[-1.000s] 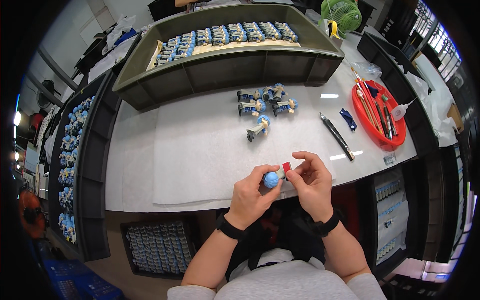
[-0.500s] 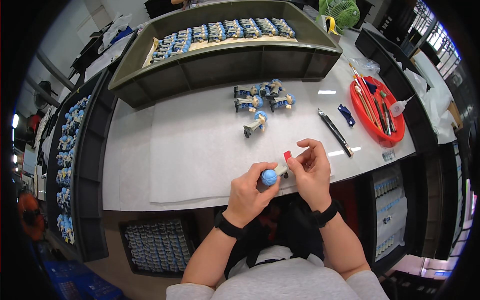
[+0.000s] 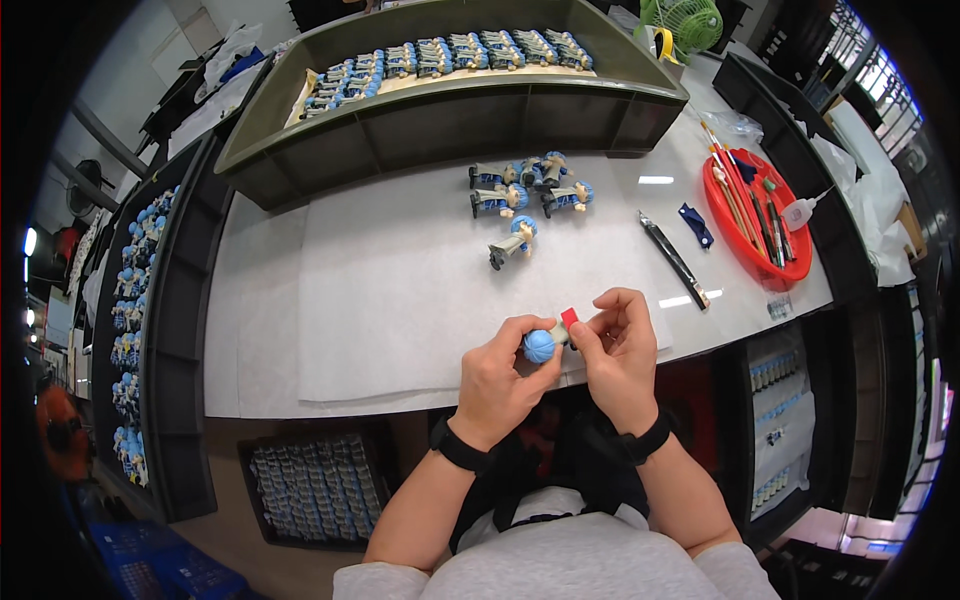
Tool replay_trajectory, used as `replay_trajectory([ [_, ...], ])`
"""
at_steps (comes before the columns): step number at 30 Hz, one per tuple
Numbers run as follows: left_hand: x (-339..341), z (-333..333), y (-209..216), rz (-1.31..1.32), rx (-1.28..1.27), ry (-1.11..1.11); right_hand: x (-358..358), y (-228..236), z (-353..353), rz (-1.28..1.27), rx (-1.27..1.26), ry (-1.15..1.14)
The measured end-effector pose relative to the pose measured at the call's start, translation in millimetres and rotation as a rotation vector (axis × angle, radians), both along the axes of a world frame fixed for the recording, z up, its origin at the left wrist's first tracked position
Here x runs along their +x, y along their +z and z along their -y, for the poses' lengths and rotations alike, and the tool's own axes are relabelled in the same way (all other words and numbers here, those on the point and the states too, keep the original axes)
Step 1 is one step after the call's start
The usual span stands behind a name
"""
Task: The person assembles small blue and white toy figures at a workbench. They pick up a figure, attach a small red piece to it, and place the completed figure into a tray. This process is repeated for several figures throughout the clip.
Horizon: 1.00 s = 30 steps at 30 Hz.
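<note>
Lower ctr of frame: small blue-headed, pale-bodied plastic figurine [image 3: 539, 346] gripped by head in L hand [image 3: 498, 385]. Small flat red rectangular piece [image 3: 569, 318] pinched in R hand [image 3: 622, 372], just lowered nearer figurine's body; work there prob. resumed, contact unclear.

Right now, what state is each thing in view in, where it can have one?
Left hand: closed on blue-headed figure
Right hand: pinching small red piece
Lone figure: lying, unheld
Olive bin: open-topped, holding rows of figures
Red dish: open, holding brushes
Slim black tool: lying flat, unheld
Green fan: cannot tell if spinning
</note>
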<state>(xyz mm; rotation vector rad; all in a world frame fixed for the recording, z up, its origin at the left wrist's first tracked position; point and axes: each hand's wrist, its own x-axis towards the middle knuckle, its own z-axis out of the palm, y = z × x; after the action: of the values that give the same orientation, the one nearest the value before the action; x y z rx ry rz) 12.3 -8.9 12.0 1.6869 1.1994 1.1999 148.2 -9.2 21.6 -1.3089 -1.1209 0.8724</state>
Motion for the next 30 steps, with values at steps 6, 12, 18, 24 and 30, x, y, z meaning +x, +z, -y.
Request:
replay_trajectory([
  [6,0.9,-1.4,-6.2,0.03,0.069,0.027,0.4,0.4,-6.5,0.018,0.024,-0.047],
  [12,-0.4,-1.0,-2.2,0.025,0.006,-0.005,-1.0,1.8,-7.2,0.055,0.006,-0.02],
  [18,0.5,-1.5,-4.2,0.051,0.027,0.008,0.8,-1.2,-2.1,-0.015,-0.03,0.0],
  [24,-0.6,-0.2,-4.3,0.033,0.026,0.013,-0.7,2.8,-3.7,0.055,-0.013,-0.023],
  [30,-2.1,-0.4,-3.3,0.037,-0.015,-0.009,-0.3,4.3,-9.7,0.157,0.02,-0.039],
])
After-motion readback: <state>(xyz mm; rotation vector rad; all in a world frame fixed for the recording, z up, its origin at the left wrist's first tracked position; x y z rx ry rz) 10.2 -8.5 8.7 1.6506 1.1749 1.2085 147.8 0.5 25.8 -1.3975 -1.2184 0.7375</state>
